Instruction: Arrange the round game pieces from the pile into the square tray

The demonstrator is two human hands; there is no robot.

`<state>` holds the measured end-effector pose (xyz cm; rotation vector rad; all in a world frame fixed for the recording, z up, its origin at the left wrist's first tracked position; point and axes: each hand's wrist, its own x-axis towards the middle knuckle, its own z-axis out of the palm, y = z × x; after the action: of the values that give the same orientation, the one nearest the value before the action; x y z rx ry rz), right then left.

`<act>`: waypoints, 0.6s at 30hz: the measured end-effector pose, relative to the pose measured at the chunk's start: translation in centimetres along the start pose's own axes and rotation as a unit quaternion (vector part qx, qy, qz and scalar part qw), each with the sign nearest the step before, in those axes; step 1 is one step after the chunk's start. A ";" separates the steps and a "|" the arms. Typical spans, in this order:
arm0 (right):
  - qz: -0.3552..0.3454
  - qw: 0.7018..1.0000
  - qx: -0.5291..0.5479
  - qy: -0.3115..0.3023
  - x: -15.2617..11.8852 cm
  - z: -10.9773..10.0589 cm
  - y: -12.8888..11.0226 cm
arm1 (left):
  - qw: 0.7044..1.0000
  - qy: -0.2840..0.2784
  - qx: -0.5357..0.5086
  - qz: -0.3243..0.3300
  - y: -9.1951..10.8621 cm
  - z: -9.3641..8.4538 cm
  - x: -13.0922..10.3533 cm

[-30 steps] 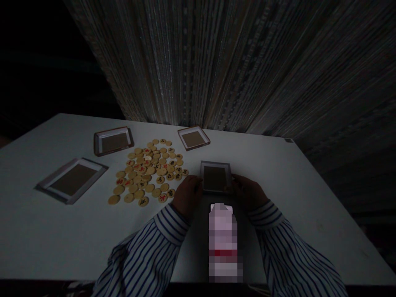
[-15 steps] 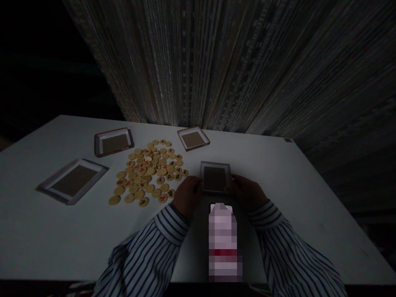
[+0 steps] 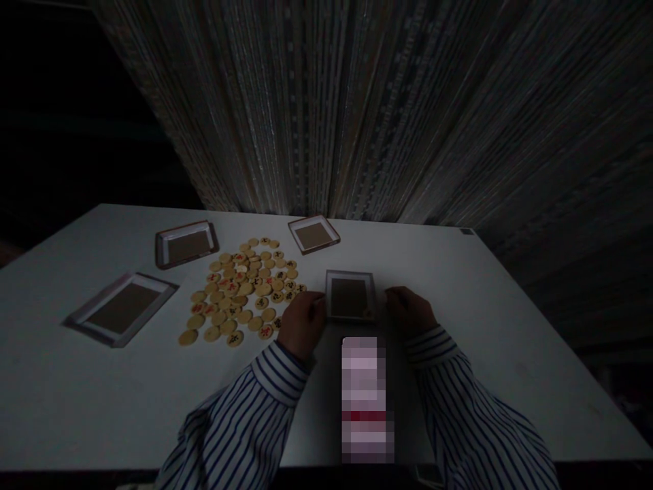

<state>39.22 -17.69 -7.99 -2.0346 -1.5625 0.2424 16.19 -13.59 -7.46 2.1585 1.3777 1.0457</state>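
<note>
A shallow box with a pale rim and dark inside (image 3: pixel 349 298) lies on the white table between my hands. At its left edge is my left hand (image 3: pixel 303 322), thumb and fingers closed on that side. My right hand (image 3: pixel 409 311) rests just off the right edge, with a small gap to the box; its fingers are curled and dim, so their grip is hidden. Many round wooden pieces (image 3: pixel 245 289) with red or black characters lie in a loose pile left of my left hand, some overlapping.
Three similar shallow boxes lie further off: one at far left (image 3: pixel 88 325), one behind it (image 3: pixel 161 253), one at the back middle (image 3: pixel 335 238). A blurred-out phone-like object (image 3: pixel 363 398) lies between my forearms. A strip curtain (image 3: pixel 326 116) hangs behind the white table (image 3: pixel 490 340).
My right hand has come away from the box's right edge, leaving a small gap. My left hand stays at the left edge. The view has shifted slightly.
</note>
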 end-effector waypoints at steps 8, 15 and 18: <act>-0.007 1.000 -0.006 0.000 0.2 0.7 0.2 | 0.999 0.035 -0.007 0.010 0.5 -0.4 0.0; -0.004 1.000 0.004 0.001 0.1 0.4 -0.3 | 0.998 0.043 -0.040 -0.022 0.8 -0.8 -0.1; 0.008 1.000 0.020 0.004 0.3 0.4 -0.3 | 0.996 0.049 -0.063 -0.034 1.1 -1.5 -0.6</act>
<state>38.85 -17.27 -8.08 -2.0151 -1.5262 0.2691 15.62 -14.73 -6.01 1.9800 1.3779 1.1928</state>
